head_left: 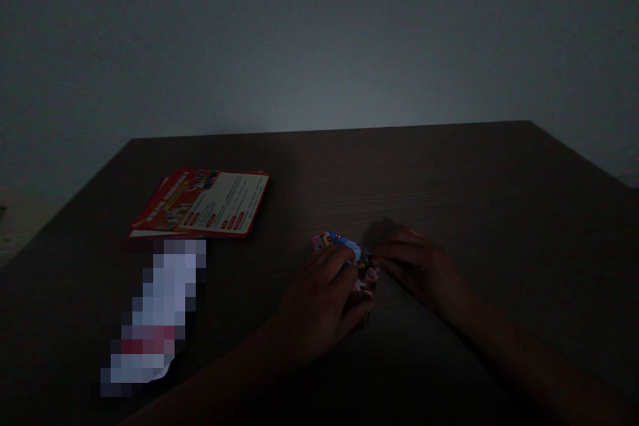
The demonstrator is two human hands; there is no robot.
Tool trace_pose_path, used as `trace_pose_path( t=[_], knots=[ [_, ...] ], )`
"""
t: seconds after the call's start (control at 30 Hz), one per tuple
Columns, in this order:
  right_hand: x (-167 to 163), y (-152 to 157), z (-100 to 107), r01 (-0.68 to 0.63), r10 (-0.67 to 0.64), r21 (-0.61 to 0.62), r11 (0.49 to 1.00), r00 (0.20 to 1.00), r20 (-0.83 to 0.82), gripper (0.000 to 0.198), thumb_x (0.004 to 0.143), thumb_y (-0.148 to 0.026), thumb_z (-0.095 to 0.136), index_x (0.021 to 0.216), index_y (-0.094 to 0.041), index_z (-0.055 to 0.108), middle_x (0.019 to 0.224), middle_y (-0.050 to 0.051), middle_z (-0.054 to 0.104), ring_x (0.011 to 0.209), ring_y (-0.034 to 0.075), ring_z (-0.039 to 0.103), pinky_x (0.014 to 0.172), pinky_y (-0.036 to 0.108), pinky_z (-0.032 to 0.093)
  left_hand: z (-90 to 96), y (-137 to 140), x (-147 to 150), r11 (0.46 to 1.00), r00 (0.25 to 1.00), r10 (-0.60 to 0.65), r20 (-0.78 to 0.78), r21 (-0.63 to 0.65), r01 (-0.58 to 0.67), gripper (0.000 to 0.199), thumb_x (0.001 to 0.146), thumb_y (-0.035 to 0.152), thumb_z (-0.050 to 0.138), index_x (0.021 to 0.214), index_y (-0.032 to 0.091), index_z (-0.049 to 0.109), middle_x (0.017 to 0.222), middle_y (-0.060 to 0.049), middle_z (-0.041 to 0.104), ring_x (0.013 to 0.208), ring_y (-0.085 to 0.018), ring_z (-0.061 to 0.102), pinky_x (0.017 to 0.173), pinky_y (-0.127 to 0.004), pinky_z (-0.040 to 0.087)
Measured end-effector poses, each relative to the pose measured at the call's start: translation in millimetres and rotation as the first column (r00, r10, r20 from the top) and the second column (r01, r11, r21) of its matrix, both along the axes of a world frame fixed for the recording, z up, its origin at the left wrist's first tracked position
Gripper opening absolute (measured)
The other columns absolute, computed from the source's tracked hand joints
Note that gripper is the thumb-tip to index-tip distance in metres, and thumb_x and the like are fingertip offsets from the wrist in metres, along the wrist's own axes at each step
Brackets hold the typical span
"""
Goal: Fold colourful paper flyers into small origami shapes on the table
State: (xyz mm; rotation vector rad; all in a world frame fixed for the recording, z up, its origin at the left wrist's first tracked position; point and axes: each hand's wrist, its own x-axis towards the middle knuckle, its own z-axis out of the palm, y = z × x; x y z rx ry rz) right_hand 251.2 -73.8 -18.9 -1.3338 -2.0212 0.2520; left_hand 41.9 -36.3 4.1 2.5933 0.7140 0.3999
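Note:
A small, colourful printed piece of paper (368,273), blue, pink and brown, lies on the table in front of me. My left hand (324,293) covers its left part, with the fingers curled over the top and the thumb along the near edge. At its right edge is my right hand (419,266), thumb and fingertips pinched together on the paper's side. Dim light and the left hand hide much of the paper, so I cannot tell whether it is folded.
A stack of red printed cards (229,203) with white text panels lies on the left of the dark wooden table (399,166). Nearer me is a pale, blurred-out object (164,299) with a red band. A grey wall (349,46) rises behind the table.

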Motion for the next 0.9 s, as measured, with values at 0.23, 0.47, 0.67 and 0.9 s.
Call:
trace_pose_path(
  t=[0.23, 0.47, 0.67, 0.9],
  knots=[
    [1, -6, 3, -0.019, 0.020, -0.027, 0.999, 1.000, 0.018, 0.014, 0.082, -0.030, 0.065, 0.093, -0.022, 0.070, 0.088, 0.005, 0.069, 0.084, 0.019, 0.061, 0.073, 0.034, 0.050, -0.1, 0, 1, 1.000, 0.999, 0.007, -0.034, -0.020, -0.008, 0.026, 0.083, 0.035, 0.059, 0.102, 0.018, 0.056, 0.117, -0.010, 0.052, 0.109, -0.026, 0.049, 0.094, -0.043, 0.040],
    [-1, -14, 10, -0.001, 0.006, -0.085, 0.996, 0.998, 0.059, 0.024, 0.079, -0.031, 0.068, 0.100, -0.020, 0.066, 0.091, 0.006, 0.068, 0.087, 0.021, 0.059, 0.076, 0.038, 0.050, 0.5, 1, -1, 1.000, 1.000, 0.004, -0.013, -0.020, -0.005, 0.042, 0.074, 0.046, 0.069, 0.102, 0.018, 0.056, 0.118, -0.010, 0.052, 0.107, -0.028, 0.050, 0.094, -0.045, 0.040],
    [-6, -19, 16, 0.039, -0.024, -0.145, 0.989, 0.994, 0.103, 0.033, 0.078, -0.034, 0.069, 0.107, -0.022, 0.062, 0.093, 0.007, 0.066, 0.089, 0.024, 0.058, 0.079, 0.041, 0.048, -1.6, 1, -2, 0.999, 1.000, -0.001, -0.009, -0.039, 0.000, 0.062, 0.062, 0.056, 0.074, 0.107, 0.018, 0.055, 0.119, -0.011, 0.052, 0.109, -0.030, 0.049, 0.094, -0.045, 0.040],
    [-13, -24, 24, 0.093, -0.058, -0.197, 0.976, 0.983, 0.176, 0.042, 0.073, -0.043, 0.070, 0.108, -0.021, 0.060, 0.096, 0.008, 0.063, 0.091, 0.026, 0.056, 0.079, 0.043, 0.047, 6.5, 2, -3, 0.997, 1.000, -0.017, -0.005, -0.079, 0.016, 0.053, 0.071, 0.056, 0.067, 0.108, 0.019, 0.056, 0.119, -0.011, 0.051, 0.108, -0.028, 0.049, 0.095, -0.045, 0.039]
  ],
)
